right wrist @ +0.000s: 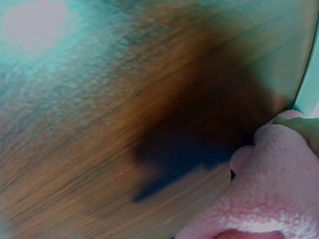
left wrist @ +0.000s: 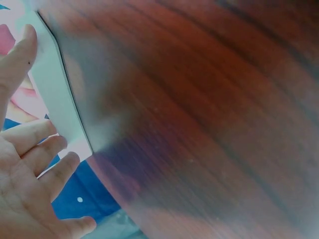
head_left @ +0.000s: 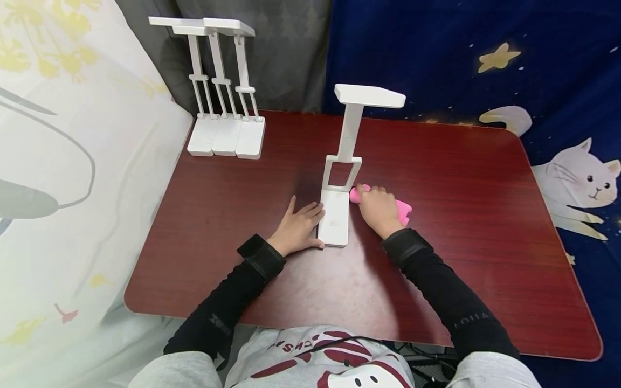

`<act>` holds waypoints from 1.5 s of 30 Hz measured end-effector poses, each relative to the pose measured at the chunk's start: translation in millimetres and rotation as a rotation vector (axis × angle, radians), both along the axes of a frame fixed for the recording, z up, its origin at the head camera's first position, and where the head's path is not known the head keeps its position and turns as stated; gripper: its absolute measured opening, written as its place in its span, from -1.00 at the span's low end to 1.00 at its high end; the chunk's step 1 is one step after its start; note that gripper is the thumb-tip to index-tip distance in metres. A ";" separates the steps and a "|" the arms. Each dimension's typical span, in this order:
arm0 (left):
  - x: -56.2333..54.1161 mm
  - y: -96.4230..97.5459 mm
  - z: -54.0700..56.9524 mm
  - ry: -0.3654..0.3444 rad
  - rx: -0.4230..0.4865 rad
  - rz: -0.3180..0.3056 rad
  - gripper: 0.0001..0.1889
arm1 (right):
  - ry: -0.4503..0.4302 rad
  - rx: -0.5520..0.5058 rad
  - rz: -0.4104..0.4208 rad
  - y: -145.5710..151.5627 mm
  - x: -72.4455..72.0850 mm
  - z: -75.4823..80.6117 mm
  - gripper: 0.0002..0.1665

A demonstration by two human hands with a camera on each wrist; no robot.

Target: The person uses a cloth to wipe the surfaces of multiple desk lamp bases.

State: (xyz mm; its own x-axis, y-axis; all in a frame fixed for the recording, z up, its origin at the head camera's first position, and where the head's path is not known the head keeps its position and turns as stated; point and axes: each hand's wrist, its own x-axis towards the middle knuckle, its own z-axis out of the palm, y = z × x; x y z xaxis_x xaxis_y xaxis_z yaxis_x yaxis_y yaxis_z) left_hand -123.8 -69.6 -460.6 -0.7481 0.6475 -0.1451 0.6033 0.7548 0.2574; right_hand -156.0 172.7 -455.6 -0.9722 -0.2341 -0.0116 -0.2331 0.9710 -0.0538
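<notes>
A white folding desk lamp (head_left: 333, 221) stands upright on the table, its head raised over a jointed arm. My left hand (head_left: 299, 227) has its fingers spread, with the fingertips and thumb at the left side of the lamp's base. In the left wrist view, the thumb and fingers lie along the edge of the white base (left wrist: 60, 94). My right hand (head_left: 379, 210) grips a fuzzy pink cloth (head_left: 403, 210) at the base's right side. Seen from the right wrist, the bunched pink cloth (right wrist: 284, 174) reaches up to the white base's edge (right wrist: 310, 89).
Several similar white lamps (head_left: 226, 134) stand side by side at the back left of the reddish-brown wooden table (head_left: 466, 226). A pale patterned curtain (head_left: 73, 178) hangs along the left side. Grey and dark blue cloth (head_left: 427, 54) hangs behind the table.
</notes>
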 end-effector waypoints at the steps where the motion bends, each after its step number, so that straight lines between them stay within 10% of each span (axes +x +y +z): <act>1: 0.6 -0.3 -0.4 -0.004 0.000 -0.001 -0.06 | 0.007 0.001 0.009 -0.7 2.2 -1.1 -0.53; 45: -0.9 1.7 -0.3 0.035 -0.010 -0.007 -0.05 | 0.184 0.034 0.277 7.6 98.0 -4.0 -0.55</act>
